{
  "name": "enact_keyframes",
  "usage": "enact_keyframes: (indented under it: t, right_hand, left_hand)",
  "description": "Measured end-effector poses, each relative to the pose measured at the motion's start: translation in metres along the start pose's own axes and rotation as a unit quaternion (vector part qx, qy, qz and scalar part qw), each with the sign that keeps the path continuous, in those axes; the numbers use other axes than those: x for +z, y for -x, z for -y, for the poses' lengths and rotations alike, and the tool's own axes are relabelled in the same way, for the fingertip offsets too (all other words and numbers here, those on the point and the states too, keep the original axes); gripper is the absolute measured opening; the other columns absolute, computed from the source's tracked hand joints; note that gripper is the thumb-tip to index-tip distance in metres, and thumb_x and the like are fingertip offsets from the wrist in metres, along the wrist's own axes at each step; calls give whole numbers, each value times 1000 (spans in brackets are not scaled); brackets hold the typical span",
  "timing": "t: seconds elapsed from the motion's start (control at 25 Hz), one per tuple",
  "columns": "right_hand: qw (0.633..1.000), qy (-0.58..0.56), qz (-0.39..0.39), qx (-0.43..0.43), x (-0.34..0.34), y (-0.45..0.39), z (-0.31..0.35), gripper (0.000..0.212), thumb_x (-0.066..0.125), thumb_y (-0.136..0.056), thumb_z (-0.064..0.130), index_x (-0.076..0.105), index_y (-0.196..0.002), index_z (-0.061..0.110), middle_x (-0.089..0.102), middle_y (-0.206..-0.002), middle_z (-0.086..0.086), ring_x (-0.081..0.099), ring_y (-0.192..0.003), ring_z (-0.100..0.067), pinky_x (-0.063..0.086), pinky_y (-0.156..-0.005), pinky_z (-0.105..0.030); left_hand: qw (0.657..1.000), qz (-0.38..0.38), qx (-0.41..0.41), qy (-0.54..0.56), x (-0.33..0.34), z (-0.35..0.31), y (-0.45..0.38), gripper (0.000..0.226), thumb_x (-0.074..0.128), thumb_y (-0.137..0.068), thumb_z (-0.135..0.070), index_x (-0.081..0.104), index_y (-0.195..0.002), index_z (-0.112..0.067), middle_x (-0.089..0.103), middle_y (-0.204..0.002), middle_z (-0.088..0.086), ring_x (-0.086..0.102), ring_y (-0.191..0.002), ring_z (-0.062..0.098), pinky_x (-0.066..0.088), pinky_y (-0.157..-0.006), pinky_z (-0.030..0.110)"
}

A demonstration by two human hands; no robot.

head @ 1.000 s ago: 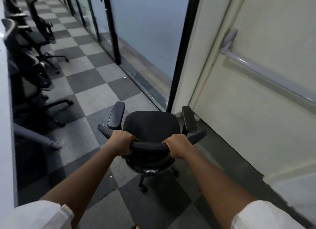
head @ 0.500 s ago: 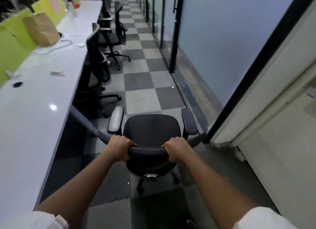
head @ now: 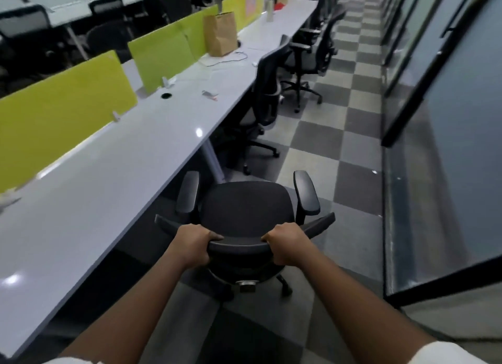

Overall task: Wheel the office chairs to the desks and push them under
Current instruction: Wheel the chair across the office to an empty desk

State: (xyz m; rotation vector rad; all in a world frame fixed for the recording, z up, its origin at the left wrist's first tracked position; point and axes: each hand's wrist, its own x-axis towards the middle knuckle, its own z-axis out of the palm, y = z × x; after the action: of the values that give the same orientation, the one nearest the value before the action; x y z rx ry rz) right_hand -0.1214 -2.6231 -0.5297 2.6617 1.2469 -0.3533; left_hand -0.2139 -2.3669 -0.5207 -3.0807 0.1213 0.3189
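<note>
Both hands are clenched on the curved top edge of a black office chair's backrest (head: 239, 244): the left hand (head: 191, 246) wraps it left of centre, the right hand (head: 288, 244) right of centre, fingers curled over the front of the rim. The chair (head: 247, 208) stands on the checkered carpet floor (head: 353, 151) in the aisle, just beside the long white desk (head: 114, 178) that runs along its left; its seat faces up the aisle, and its left armrest (head: 188, 192) sits close to the desk's near edge but not under it. A grey desk leg (head: 210, 157) slants down just ahead of that armrest. Farther along the same desk edge, another black chair (head: 264, 91) is tucked in against the desk, and more chairs (head: 312, 53) stand beyond it. On the desk, toward its far end, a brown paper bag (head: 220, 34) stands upright against the green divider panels (head: 68, 97). Glass partitions with dark frames (head: 407, 91) line the right side of the aisle.
</note>
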Motion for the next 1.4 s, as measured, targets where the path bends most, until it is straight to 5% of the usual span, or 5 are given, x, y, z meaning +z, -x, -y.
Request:
enact_keyframes:
  t: [0.36,0.68,1.04,1.4]
  right_hand:
    - [994,27,-18,-102,-12,-47,-21,38,61,-78,32,72,-114,30,71,-85,5,66,-76,-20,57,-72,-36]
    - [980,32,-10,-194,-18,-38,-85,40,62,-85,35,67,-124,34,74,-97,7,69,-88,-17,52,-78,-30]
    - [940,105,-17,-324,-26,-59,-152,44,61,-83,28,68,-125,37,73,-99,0,68,-89,-26,57,-78,-38]
    - [902,147,-46,-404,-40,-103,-101,36,60,-83,29,71,-117,35,72,-98,3,68,-90,-24,53,-74,-36]
  left_hand:
    - [996,10,-78,33,5,9,-1,65,59,-74,-30,57,-135,-52,70,-121,-19,65,-113,9,49,-93,26]
    - [989,23,-138,45,-3,-63,-13,61,60,-77,-31,58,-136,-45,70,-123,-11,65,-114,16,49,-98,32]
    - [948,48,-310,59,-11,-162,-30,61,61,-79,-32,55,-137,-51,69,-122,-16,63,-115,12,49,-94,29]
    - [895,81,-434,62,-13,-150,2,52,60,-81,-51,52,-130,-63,69,-115,-22,65,-107,8,48,-85,28]
